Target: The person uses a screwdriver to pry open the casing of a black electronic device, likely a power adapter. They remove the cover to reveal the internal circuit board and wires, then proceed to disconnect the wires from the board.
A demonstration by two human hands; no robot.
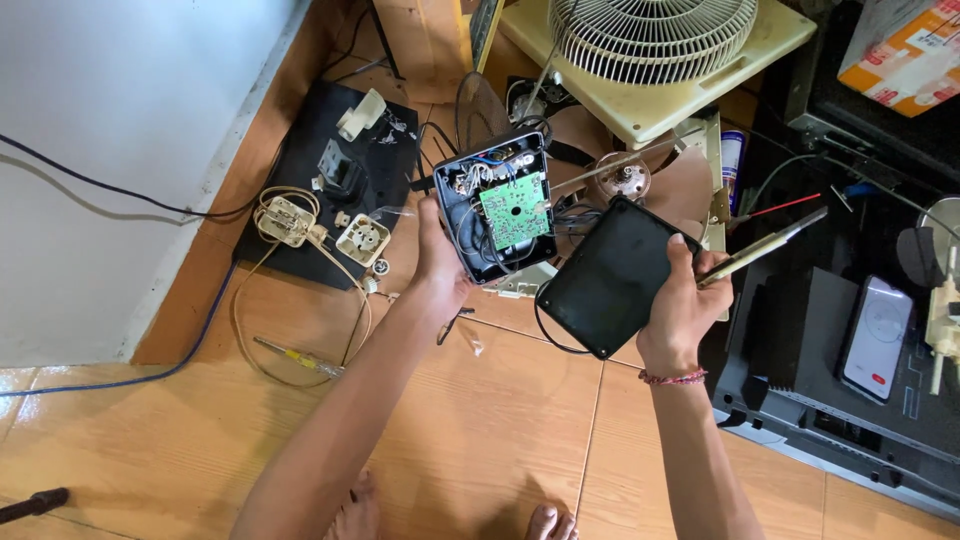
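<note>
My left hand (437, 268) grips an opened black plastic housing (497, 205) from its left side; a green circuit board (515, 211) and coloured wires show inside it. My right hand (683, 301) holds the flat black cover (610, 277) of that housing by its right edge, and a slim metal tool (762, 248) is pinched between the same fingers, pointing up to the right. Housing and cover are held close together above the tiled floor, joined by a black cable.
A beige fan grille (650, 38) and translucent fan blade (622, 178) lie beyond the hands. A black board (300, 200) with sockets sits at left, a yellow-handled screwdriver (297, 358) near it. A phone (877, 337) rests on black equipment at right. My bare feet are below.
</note>
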